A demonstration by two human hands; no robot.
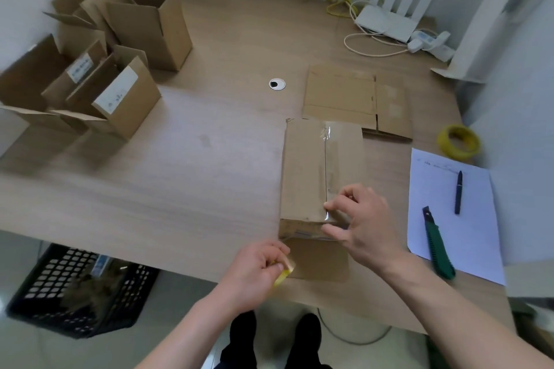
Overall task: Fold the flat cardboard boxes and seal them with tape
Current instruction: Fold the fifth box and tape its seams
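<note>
A folded cardboard box point(302, 171) lies on the wooden table point(186, 165) near its front edge, with clear tape point(329, 153) running along the centre seam of its top. My right hand point(362, 225) rests on the box's near end, index finger pressing the tape at the seam and thumb against the front face. Just below the box's near flap, my left hand point(257, 272) grips a yellow-cored tape roll point(284, 274). A flat, unfolded cardboard box point(353, 96) lies behind the taped one.
Several open folded boxes point(99, 60) stand at the table's back left. To the right lie a sheet of paper point(476, 219), a green utility knife point(436, 246), a dark pen point(458, 192) and a yellow tape roll point(458, 141). A black crate point(39, 293) sits on the floor at left.
</note>
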